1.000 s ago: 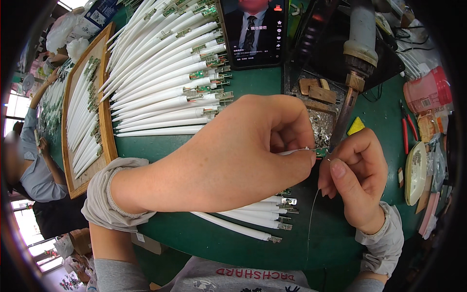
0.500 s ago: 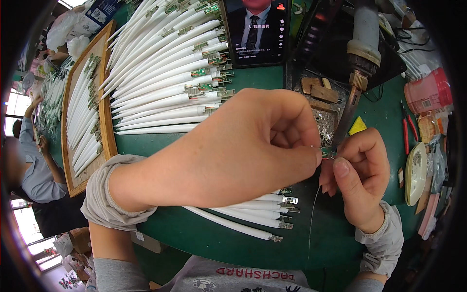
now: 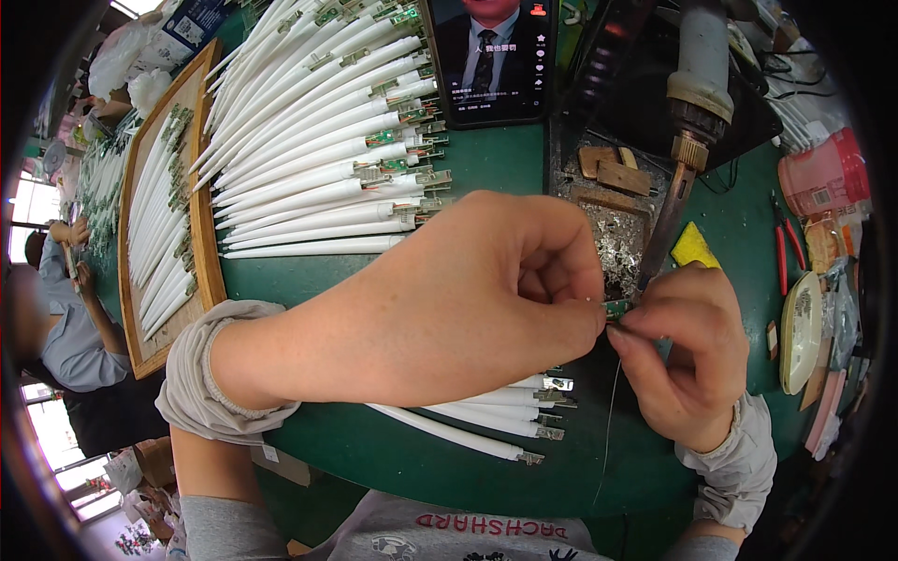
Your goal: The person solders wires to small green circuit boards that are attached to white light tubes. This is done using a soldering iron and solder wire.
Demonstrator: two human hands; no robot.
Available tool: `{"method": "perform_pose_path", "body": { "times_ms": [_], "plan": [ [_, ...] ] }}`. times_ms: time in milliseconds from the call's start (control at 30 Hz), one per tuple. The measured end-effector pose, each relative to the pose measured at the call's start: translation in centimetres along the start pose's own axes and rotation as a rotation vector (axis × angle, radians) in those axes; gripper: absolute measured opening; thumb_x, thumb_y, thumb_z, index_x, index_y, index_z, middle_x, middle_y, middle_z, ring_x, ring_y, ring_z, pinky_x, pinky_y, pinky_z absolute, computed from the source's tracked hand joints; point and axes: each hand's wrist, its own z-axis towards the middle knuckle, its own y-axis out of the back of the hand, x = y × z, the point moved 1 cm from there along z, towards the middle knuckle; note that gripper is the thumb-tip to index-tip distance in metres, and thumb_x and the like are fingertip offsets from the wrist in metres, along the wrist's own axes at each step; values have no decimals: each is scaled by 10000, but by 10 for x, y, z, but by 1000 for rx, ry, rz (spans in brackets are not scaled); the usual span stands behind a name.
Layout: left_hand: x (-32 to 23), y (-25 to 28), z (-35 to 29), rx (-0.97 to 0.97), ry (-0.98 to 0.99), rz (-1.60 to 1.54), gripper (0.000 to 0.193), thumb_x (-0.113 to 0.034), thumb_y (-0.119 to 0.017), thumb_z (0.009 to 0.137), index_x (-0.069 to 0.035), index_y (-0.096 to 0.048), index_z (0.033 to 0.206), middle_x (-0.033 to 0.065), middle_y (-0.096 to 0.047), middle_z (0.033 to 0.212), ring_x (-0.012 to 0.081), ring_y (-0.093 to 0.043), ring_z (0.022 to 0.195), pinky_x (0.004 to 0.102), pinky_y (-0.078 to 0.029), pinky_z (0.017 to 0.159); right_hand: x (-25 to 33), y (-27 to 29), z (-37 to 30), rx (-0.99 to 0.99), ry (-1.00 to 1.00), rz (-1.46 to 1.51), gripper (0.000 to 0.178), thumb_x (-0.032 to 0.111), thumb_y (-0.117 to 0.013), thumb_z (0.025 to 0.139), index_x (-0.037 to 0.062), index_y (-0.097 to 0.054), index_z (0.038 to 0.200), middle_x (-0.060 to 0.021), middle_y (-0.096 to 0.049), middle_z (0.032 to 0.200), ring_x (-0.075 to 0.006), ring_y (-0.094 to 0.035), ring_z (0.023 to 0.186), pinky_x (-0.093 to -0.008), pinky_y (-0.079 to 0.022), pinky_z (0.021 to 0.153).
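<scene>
A small green circuit board point(image 3: 615, 309) pokes out from the pinched thumb and forefinger of my left hand point(image 3: 468, 304); whatever else of that piece exists is hidden under the hand. My right hand point(image 3: 687, 351) is closed, thumb against forefinger at the board's right end, on a thin solder wire point(image 3: 610, 425) that trails down toward the table edge. Just above the fingertips is the lower end of a fixed soldering iron point(image 3: 690, 154), its very tip hidden behind my right hand. Below my left hand lie several white tapered sticks point(image 3: 472, 435) with small boards on their ends.
Many similar white sticks point(image 3: 318, 178) fan out at the far left beside a wooden tray point(image 3: 208, 178). A phone point(image 3: 496, 103) stands at the back. Around the iron are a scrap-filled tray point(image 3: 617, 245), a yellow sponge point(image 3: 693, 247) and red-handled pliers point(image 3: 781, 257). Another person point(image 3: 79, 323) works at far left.
My left hand has lowered slightly and drawn the board a little left and down, away from the iron. My right thumb and forefinger have closed together beside it, and the wire has shifted.
</scene>
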Motion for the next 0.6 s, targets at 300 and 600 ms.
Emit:
{"method": "perform_pose_path", "body": {
  "times_ms": [300,600],
  "plan": [
    [-3,3,1,108,73,-51,95,-41,-618,866,-1,-576,941,7,-599,805,34,-534,736,186,-417,598,-2,0,-3,48,221,-164,384,-42,-710,557,12,-615,925,-103,-558,837,-231,-537,649,-311,-428,533],
    [0,-3,-4,49,20,233,103,-70,-646,862,10,-603,911,-2,-590,798,31,-519,726,184,-411,583,0,12,2,19,-128,-99,241,-51,-706,674,3,-592,880,-124,-563,829,-249,-538,628,-327,-431,539]
  ]
}}
